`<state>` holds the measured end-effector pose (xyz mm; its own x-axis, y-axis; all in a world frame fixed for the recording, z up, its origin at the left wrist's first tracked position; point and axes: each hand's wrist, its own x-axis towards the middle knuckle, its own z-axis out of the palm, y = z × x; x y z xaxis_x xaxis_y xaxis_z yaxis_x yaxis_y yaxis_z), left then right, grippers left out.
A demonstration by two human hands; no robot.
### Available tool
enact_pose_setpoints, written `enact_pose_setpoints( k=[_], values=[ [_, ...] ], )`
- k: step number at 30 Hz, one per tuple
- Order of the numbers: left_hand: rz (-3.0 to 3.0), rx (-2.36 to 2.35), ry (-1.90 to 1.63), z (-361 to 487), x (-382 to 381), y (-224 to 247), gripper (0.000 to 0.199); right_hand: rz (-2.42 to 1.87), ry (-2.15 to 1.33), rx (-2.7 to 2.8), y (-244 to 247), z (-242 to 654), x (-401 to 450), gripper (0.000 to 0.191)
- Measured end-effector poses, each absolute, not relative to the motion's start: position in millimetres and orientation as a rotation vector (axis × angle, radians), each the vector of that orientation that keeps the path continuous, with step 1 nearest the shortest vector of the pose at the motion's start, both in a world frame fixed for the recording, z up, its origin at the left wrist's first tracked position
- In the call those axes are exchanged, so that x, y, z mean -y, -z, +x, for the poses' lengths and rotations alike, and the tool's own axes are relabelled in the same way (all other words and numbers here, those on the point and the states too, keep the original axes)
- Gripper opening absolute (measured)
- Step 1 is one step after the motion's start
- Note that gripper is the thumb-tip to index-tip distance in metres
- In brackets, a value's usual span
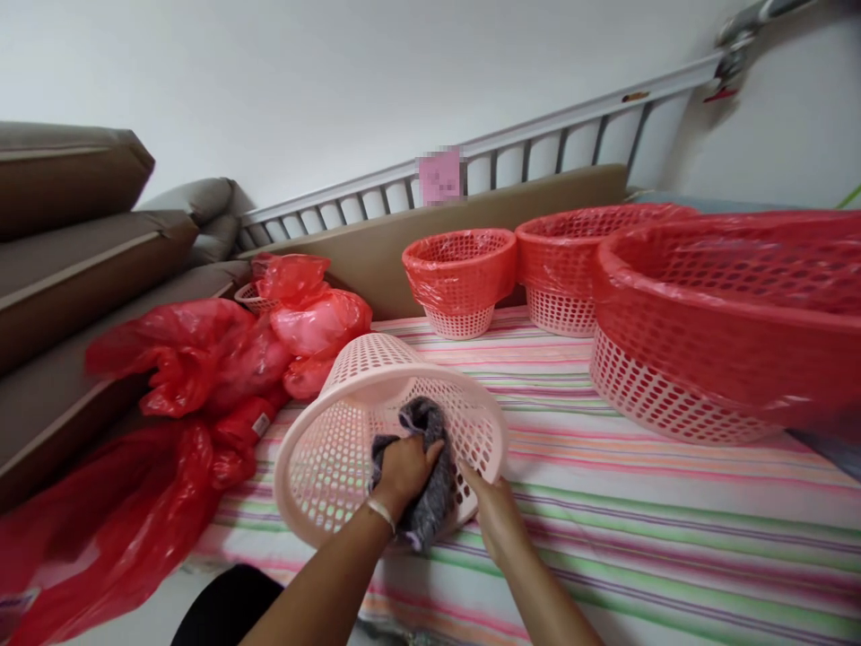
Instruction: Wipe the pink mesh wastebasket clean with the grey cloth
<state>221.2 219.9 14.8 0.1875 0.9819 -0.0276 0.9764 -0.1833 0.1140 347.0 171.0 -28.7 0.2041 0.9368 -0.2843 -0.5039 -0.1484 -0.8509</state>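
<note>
A light pink perforated plastic basket (387, 359) lies on its side on the striped cloth, its mouth tilted toward me. Inside the mouth, my left hand (407, 468), with a pale band at the wrist, is closed around a dark grey cloth (430, 513). The cloth rests against the basket's inner wall, and part hangs over the lower rim. At the rim's right side, my right hand (490, 501) grips the basket, with a fingertip over the edge inside. Its other fingers are partly hidden.
Three baskets with red plastic liners stand to the right: a small one (459, 269), a middle one (561, 269) and a near one (700, 359). Crumpled red bags (202, 350) lie left, beside stacked grey-brown cushions (87, 260). A white radiator (531, 161) runs behind the striped cloth (605, 511).
</note>
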Motion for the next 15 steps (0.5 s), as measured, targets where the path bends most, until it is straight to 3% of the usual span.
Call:
enact_pose_setpoints(
  k=[6, 11, 15],
  values=[
    [2.469, -1.666, -0.178, 217, -180, -36, 0.051, -0.947, -1.47, 0.426, 12, 346, -164, 0.062],
    [2.581, -1.354, -0.754, 185, -132, -55, 0.044, -0.926, -1.335, 0.402, 18, 340, -151, 0.063],
    [2.274, -1.217, -0.844, 128, -79, -36, 0.025, -0.96, -1.285, 0.33, 26, 328, -141, 0.058]
  ],
)
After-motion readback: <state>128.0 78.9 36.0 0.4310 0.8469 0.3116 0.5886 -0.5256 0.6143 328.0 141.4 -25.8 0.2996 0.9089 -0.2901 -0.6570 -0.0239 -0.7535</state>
